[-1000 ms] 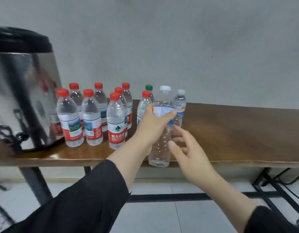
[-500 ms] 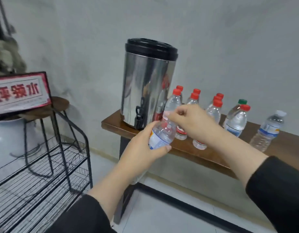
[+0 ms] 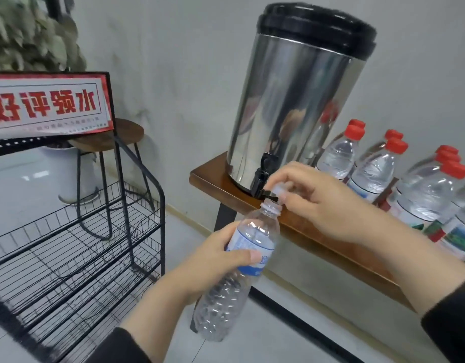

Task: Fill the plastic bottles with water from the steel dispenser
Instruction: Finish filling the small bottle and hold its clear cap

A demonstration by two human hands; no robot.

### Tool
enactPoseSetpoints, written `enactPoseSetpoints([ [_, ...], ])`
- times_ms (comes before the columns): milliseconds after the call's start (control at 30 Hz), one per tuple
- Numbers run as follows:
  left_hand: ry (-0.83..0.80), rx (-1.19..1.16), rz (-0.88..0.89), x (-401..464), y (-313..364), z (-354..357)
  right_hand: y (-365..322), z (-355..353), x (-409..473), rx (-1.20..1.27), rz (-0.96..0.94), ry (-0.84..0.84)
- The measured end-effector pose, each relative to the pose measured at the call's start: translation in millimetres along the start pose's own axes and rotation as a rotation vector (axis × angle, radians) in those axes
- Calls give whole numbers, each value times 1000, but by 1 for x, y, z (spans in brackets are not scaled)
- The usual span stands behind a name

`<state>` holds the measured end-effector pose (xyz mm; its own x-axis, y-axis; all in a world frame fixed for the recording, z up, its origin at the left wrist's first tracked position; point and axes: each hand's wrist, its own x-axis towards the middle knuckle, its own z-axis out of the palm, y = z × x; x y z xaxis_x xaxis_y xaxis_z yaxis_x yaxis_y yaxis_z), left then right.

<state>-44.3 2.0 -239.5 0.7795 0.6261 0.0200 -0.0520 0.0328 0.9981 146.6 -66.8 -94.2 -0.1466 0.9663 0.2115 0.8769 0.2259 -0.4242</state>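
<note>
We observe the left hand with its grip wrapped round the labelled middle of an empty clear bottle, tilted, its open mouth just below the black tap of the steel dispenser on the worktop. The right hand has its grip pinching the white cap just above the mouth.

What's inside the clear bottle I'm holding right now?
The clear bottle looks empty: no water line shows through its ribbed lower half. The blue label and the left hand hide the middle. The cap is off.

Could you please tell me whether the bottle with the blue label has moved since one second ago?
Yes. The bottle left the wooden shelf and now sits uncapped in the left hand, just below the dispenser's tap.
</note>
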Motion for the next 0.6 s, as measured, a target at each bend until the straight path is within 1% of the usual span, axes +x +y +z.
enactPoseSetpoints([
  [67,1,18,-19,11,-18,2,18,5,5,95,71,141],
  [133,71,51,-20,22,-34,3,35,6,10,170,166,328],
  [200,159,87,-22,33,-51,3,48,4,19,106,223,471],
  [233,202,101,-21,38,-58,2,50,3,25,57,254,501],
  [333,282,132,2,55,-71,-2,50,1,44,-52,320,468],
  [400,302,129,-3,67,-78,-2,49,3,56,-59,286,428],
  [500,326,120,-9,80,-85,-2,45,7,66,39,216,404],
  [600,322,99,3,87,-90,-3,39,7,74,-4,185,299],
])
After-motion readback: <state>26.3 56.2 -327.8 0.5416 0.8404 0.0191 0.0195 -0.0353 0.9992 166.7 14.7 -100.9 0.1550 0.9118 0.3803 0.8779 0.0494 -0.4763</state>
